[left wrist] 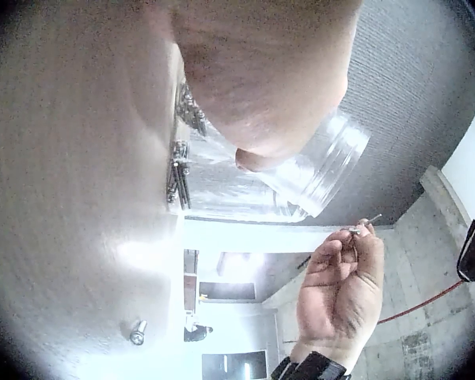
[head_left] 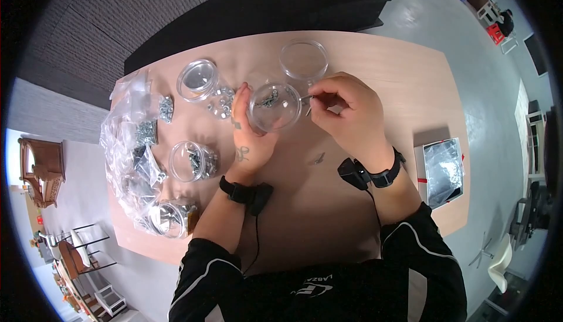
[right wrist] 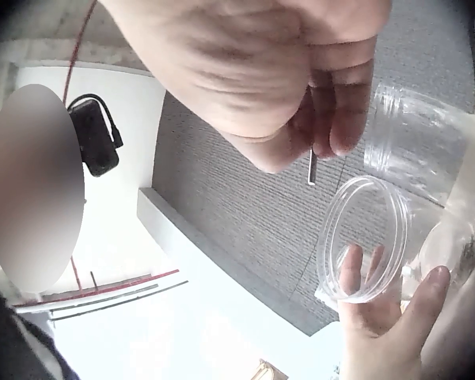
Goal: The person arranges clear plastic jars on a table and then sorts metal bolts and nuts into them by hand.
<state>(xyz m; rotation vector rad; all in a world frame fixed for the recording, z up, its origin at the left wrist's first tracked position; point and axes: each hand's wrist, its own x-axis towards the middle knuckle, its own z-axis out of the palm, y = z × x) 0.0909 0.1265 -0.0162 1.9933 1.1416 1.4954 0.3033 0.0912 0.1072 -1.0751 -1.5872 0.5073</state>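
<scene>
My left hand [head_left: 252, 146] grips the side of an open clear plastic jar [head_left: 275, 124], its thumb and fingers on opposite sides in the right wrist view. Small metal screws lie at the bottom of this jar. Just right of the rim, my right hand [head_left: 355, 108] pinches a thin metal screw [right wrist: 312, 170] between thumb and fingertips. In the left wrist view a second small metal piece [left wrist: 355, 231] shows at those fingertips. On the table between my forearms lie loose screws [head_left: 319, 159], one of them [left wrist: 138, 332] large in the left wrist view.
Another open clear jar [head_left: 304, 43] stands behind the held one. To the left are a jar of nuts [head_left: 198, 81], a jar of bolts [head_left: 193, 161] and a third jar [head_left: 170, 219]. Plastic bags [head_left: 123, 146] of hardware line the left edge; a box [head_left: 443, 172] sits at right.
</scene>
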